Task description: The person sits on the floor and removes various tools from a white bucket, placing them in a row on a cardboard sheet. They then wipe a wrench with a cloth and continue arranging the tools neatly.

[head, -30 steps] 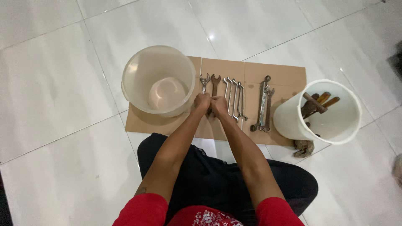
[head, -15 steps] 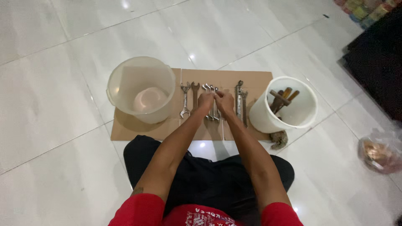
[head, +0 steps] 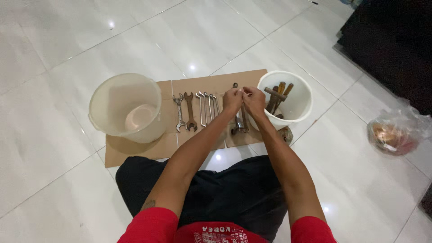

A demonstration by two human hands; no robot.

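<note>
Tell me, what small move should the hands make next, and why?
Probably lower the wrench onto the cardboard, beside the others. Both hands, left and right, pinch its top end, just left of the tool bucket. The other wrenches lie in a row there, and the left bucket holds none.

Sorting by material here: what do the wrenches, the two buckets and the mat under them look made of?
Wrenches: likely steel, grey metallic, some dull brown as if rusted. Left bucket and right bucket: probably plastic, translucent white, smooth. Mat: looks like cardboard, matte brown with fold creases.
</note>
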